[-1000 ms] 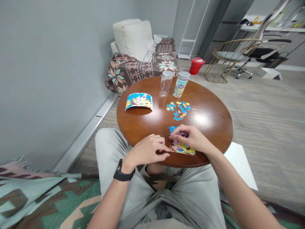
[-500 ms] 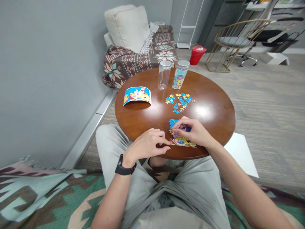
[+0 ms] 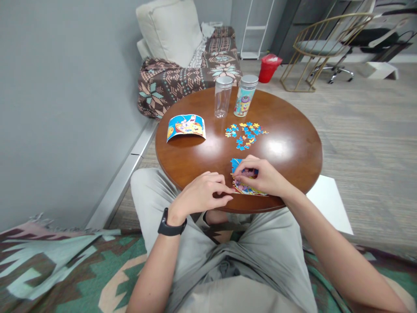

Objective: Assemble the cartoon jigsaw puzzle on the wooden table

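The partly joined jigsaw puzzle point(image 3: 250, 189) lies near the front edge of the round table, its blue, pink and yellow picture partly covered by my right hand point(image 3: 259, 174). That hand reaches over it from the right, thumb and index finger pinched on a small puzzle piece at the puzzle's left edge. My left hand point(image 3: 208, 191) rests at the lower left with fingers spread and holding nothing, an index fingertip touching the puzzle's bottom left corner. Behind the puzzle, several loose puzzle pieces point(image 3: 249, 136) lie scattered. A curved picture sheet point(image 3: 186, 127) stands at the left.
At the back of the wooden table point(image 3: 293, 130) stand a clear jar point(image 3: 223, 100) and a printed jar point(image 3: 244, 99), both with silver lids. A sofa point(image 3: 182, 87), red bin point(image 3: 269, 69) and gold chair point(image 3: 314, 48) stand beyond. White sheet point(image 3: 329, 204) lies low at right.
My right thumb and fingers have shifted slightly at the puzzle's left edge. My left hand stays almost where it was. The whole view has tilted down a little.
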The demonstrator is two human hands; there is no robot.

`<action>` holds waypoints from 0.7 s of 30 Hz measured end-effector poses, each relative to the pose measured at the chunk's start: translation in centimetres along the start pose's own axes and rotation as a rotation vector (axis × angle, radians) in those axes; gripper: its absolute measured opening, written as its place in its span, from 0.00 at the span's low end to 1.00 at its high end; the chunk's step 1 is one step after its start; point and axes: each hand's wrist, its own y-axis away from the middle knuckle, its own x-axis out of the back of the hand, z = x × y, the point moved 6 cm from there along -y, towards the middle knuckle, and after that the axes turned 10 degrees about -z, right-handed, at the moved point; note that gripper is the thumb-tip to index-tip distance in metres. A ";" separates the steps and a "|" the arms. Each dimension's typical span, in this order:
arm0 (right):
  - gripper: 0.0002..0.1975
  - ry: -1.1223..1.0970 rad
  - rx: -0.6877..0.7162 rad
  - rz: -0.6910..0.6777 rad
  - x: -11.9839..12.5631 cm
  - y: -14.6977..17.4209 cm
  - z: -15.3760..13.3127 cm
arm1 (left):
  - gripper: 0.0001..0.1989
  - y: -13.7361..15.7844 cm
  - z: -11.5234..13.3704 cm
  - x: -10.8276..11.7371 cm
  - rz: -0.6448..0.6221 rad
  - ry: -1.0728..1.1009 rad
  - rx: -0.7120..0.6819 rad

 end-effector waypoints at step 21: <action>0.04 0.025 0.039 -0.001 -0.2 -0.1 0.0 | 0.11 0.0 0.1 0.0 -0.009 -0.010 -0.012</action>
